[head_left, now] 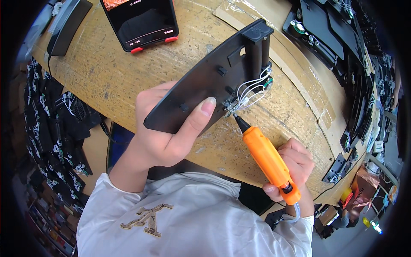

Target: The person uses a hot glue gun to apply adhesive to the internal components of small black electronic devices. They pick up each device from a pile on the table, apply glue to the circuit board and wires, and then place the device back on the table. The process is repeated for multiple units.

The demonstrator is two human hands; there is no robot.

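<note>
My left hand (165, 139) holds a black plastic panel (201, 79) tilted up above the table, thumb across its inner face and fingers behind it. White wires (250, 88) run along the panel's side to a small green circuit board (268, 82). My right hand (296, 162) is closed around an orange hot glue gun (267, 156). Its black nozzle points at the wire ends and small parts by the panel's lower edge, touching or very near them. From the gun's rear a clear glue stick (296, 213) curves down.
A phone (145, 23) on red feet stands at the far side of the worn wooden table (102, 81). Cardboard strips (295, 81) lie to the right, with stacked black panels (325, 30) beyond. More wired panels (51, 141) crowd the left.
</note>
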